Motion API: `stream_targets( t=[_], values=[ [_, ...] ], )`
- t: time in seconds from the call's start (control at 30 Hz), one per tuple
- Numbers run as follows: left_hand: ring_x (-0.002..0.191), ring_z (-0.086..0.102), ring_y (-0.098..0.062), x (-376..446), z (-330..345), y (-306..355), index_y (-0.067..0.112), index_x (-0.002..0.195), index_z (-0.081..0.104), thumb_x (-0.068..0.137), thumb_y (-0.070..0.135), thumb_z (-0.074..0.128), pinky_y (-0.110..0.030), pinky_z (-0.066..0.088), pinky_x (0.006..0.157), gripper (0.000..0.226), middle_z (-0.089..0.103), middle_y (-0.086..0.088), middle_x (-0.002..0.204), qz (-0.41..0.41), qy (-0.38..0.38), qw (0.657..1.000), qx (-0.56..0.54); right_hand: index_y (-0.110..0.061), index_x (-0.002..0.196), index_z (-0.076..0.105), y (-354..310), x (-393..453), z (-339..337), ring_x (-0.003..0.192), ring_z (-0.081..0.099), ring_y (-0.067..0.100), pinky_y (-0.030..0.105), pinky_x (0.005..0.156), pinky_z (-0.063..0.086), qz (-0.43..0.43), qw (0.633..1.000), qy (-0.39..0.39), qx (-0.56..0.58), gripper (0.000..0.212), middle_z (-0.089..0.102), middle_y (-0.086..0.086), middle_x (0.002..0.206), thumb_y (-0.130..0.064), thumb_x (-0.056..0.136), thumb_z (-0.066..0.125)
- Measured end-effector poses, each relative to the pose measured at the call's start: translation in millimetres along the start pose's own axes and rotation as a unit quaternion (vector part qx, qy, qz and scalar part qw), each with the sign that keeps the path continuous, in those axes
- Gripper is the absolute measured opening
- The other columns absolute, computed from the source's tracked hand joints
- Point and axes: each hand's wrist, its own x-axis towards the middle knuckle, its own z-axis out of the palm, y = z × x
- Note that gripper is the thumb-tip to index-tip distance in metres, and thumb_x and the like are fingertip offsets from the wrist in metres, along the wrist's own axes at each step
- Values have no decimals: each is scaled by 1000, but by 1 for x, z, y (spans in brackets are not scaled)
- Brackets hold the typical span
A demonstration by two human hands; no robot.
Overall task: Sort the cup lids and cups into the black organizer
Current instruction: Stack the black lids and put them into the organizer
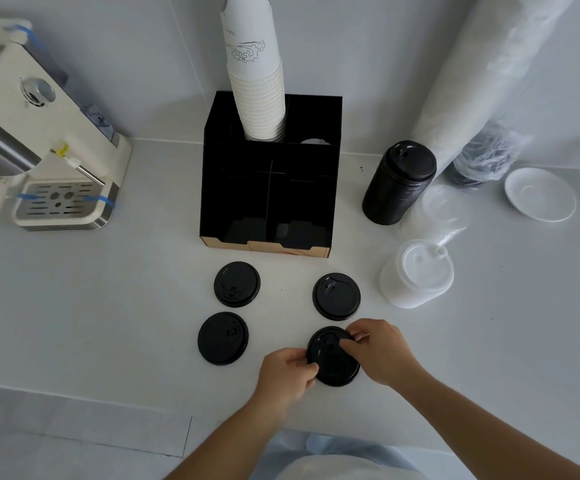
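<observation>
A black organizer (212,188) stands at the back of the white counter, with a tall stack of white paper cups (259,98) in its rear left slot. In front of it lie black cup lids: one at the far left (236,284), one at the near left (222,338), one at the far right (336,296). A fourth black lid (332,363) sits nearest me. My left hand (287,374) pinches its left rim and my right hand (377,351) grips its upper right rim.
A stack of black lids (397,183) stands right of the organizer, with clear lids (435,220) and a stack of white lids (416,275) nearer. A white saucer (539,194) and bagged cup sleeves (482,81) are at the right. An espresso machine (39,150) fills the left.
</observation>
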Motion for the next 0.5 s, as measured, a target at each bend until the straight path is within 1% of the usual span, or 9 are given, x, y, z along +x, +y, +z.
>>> stream_targets(
  t=[0.07,0.1,0.13,0.17,0.23,0.3,0.37,0.43,0.5],
  values=[
    [61,57,-16,-1,0,2,4,82,72,82,-5,64,-18,50,59,12,61,-8,71,11,5,1000,-9,-18,101,74,-6,2,-7,90,64,19,28,79,51,-20,1000,13,9,19,70,-2,91,-28,85,69],
    [54,54,-10,-1,0,5,-4,88,70,82,-3,64,-14,46,52,8,60,-3,64,20,13,1000,-4,-18,105,74,-9,4,-11,91,64,19,26,79,50,-31,999,22,12,22,71,-2,93,-27,85,70],
    [47,50,-6,2,0,8,-9,91,67,82,-1,64,-12,41,47,13,58,3,56,32,24,999,8,-17,108,74,-13,8,-14,92,65,18,25,81,49,-42,998,33,14,24,71,-2,96,-26,85,71],
    [43,48,-2,5,1,11,-10,94,65,82,2,65,-11,38,46,18,56,7,51,45,35,998,15,-16,110,73,-16,11,-17,93,65,18,24,83,49,-52,998,44,15,26,71,-1,98,-24,85,71],
    [47,52,-1,9,4,21,-2,101,70,81,8,68,-12,40,51,23,61,5,59,63,50,997,9,-15,112,73,-23,19,-21,96,65,20,25,86,48,-63,996,67,17,27,73,1,104,-21,86,70],
    [61,58,-9,11,7,31,9,106,67,79,14,72,-19,45,60,28,67,0,74,68,58,996,-7,-14,114,72,-28,27,-24,98,66,21,24,86,47,-63,994,84,20,27,73,2,109,-20,87,67],
    [76,63,-15,14,12,40,21,109,62,78,18,72,-26,49,68,32,71,1,84,74,67,995,-17,-14,118,70,-31,33,-25,102,65,22,26,88,47,-57,994,92,24,29,73,3,112,-18,89,64],
    [87,66,-17,16,17,48,27,110,60,80,21,70,-28,51,75,32,71,5,87,94,78,993,-1,-14,121,67,-32,38,-26,106,64,24,30,91,48,-50,994,92,21,30,72,5,116,-16,92,60],
    [88,65,-15,19,22,55,29,106,61,82,21,68,-27,52,76,25,69,6,86,108,85,990,10,-14,122,67,-34,44,-28,107,64,26,31,92,48,-41,994,96,13,30,71,6,117,-16,93,58]
  ],
)
